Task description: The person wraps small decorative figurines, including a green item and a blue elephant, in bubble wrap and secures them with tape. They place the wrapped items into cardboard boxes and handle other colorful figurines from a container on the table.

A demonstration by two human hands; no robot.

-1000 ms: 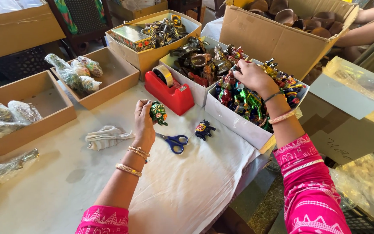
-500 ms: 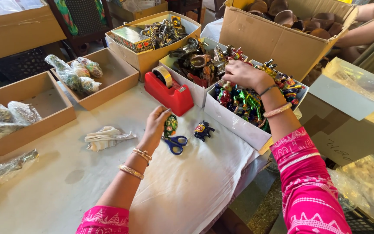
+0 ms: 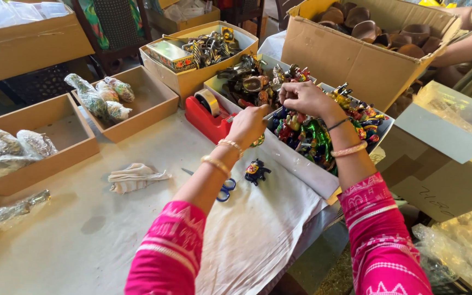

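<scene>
The left hand [image 3: 248, 124] has risen from the scissors [image 3: 222, 188], gripping a green figurine [image 3: 258, 141].

L hand [image 3: 248, 124] raised, fingers curled; R hand [image 3: 303, 98] prob. pinching

A bench [image 3: 55, 240] covered in a pale, stained cloth fills the lower left, its surface creased and marked with faint grey patches. Open cardboard boxes [image 3: 137, 117] stand in a row along its far edge, and a bigger brown carton [image 3: 350, 60] rises at the upper right. Behind the bench a dark chair frame [image 3: 118, 24] shows, with a strip of green patterned fabric [image 3: 91, 19] hanging over it. Below the bench edge on the right the floor [image 3: 334, 276] is rough and dim, with crumpled clear plastic wrap [image 3: 460, 251] lying there. Soft, even daylight falls on everything, casting only weak shadows.
</scene>
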